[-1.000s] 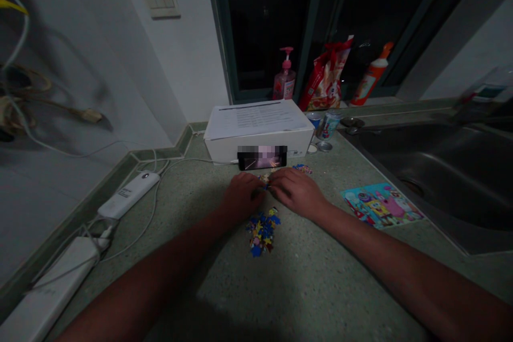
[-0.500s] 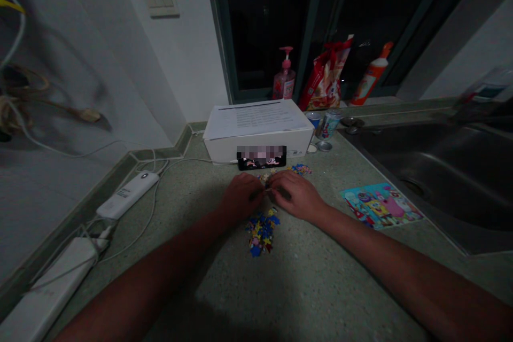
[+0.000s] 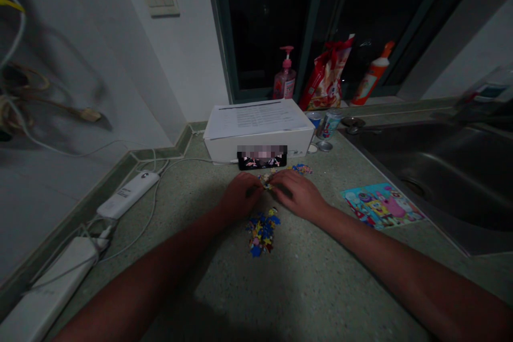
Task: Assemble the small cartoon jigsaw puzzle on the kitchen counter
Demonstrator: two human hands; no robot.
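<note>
My left hand and my right hand meet over the counter, fingertips nearly touching. Both are closed in a pinch at small jigsaw pieces between them; the exact grip is partly hidden by the fingers. Nearer to me lies a loose heap of puzzle pieces, mostly blue and yellow with some red and pink. Beyond my right hand sits another cluster of pieces. A bright cartoon picture card rests flat to the right of my right forearm.
A phone leans on a white box topped with printed paper. Cans stand at its right, near the sink. A cabled power bank and power strip lie left. Bottles and a red bag line the window.
My fingertips have shifted slightly apart, showing more of the pieces between them. The heap and the card stay where they were.
</note>
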